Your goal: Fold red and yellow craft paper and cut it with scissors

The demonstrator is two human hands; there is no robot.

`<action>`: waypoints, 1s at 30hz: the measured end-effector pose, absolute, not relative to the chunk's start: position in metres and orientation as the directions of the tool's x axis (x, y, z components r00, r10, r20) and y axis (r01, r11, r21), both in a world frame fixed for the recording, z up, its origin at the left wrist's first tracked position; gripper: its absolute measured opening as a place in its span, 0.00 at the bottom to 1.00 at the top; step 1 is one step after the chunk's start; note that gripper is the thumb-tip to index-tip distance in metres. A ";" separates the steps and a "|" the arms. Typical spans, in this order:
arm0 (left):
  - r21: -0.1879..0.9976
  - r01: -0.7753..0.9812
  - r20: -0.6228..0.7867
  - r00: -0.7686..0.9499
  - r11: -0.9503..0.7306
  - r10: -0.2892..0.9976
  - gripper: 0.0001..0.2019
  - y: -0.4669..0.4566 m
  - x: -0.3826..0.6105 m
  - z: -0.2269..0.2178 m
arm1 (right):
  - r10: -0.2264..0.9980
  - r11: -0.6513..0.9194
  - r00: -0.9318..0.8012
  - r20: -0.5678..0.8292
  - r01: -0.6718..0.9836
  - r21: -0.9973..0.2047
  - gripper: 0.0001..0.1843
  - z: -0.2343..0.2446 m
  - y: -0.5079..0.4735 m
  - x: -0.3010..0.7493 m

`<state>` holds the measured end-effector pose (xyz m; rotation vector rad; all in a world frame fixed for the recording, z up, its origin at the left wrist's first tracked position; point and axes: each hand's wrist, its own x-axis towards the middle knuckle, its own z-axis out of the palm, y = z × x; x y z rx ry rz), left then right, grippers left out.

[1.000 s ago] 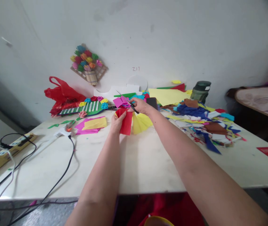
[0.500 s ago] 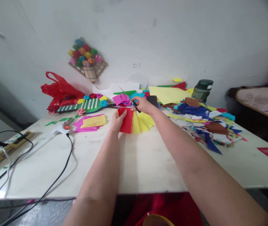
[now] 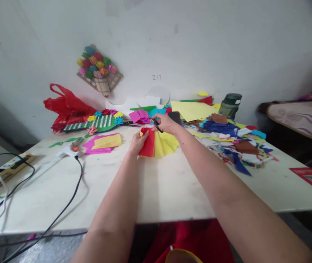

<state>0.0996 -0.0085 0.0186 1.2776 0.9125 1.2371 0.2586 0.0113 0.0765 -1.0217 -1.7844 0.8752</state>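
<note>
My left hand (image 3: 138, 141) is closed on a red sheet of crepe-like paper (image 3: 148, 144), thumb on top. Beside the red sheet, a yellow pleated sheet (image 3: 165, 145) fans out to the right on the table. Scissors (image 3: 156, 124) are in my right hand (image 3: 163, 122), their blades pointing up and away to the left. The right fingertips are close to the top edge of the red and yellow sheets; whether they touch the paper I cannot tell.
Pink and yellow sheets (image 3: 103, 142) lie to the left, near a glue gun (image 3: 72, 148) with a cord. A green board with paper flowers (image 3: 95, 123) and a red bag (image 3: 68, 106) stand behind. Coloured scraps (image 3: 227, 135), a phone (image 3: 175, 117) and a bottle (image 3: 230, 105) are at the right.
The view has shifted slightly. Both hands stay almost in place, still holding the red paper and the scissors. A small yellow corner now shows by the left thumb.
</note>
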 end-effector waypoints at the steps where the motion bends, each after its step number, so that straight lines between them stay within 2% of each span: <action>1: 0.982 -0.154 0.134 0.177 -0.107 0.975 0.19 -0.009 0.099 0.018 | 0.901 0.410 -0.276 0.334 0.293 -0.864 0.23 0.077 0.011 0.259; 9: 0.948 -0.311 0.143 0.227 -0.067 0.963 0.18 -0.009 0.100 0.016 | 0.899 0.427 -0.258 0.353 0.343 -0.837 0.22 0.072 0.013 0.257; 14: 0.959 -0.265 0.152 0.165 -0.104 0.975 0.17 -0.007 0.106 0.014 | 0.899 0.429 -0.259 0.352 0.373 -0.823 0.23 0.071 0.015 0.254; 20: 0.947 -0.270 0.227 0.190 -0.171 0.955 0.18 -0.014 0.111 0.017 | 0.894 0.440 -0.274 0.354 0.391 -0.808 0.21 0.071 0.014 0.253; 30: 0.970 -0.196 0.179 0.177 -0.144 0.968 0.20 -0.008 0.102 0.014 | 0.920 0.375 -0.261 0.293 0.367 -0.851 0.21 0.074 0.005 0.249</action>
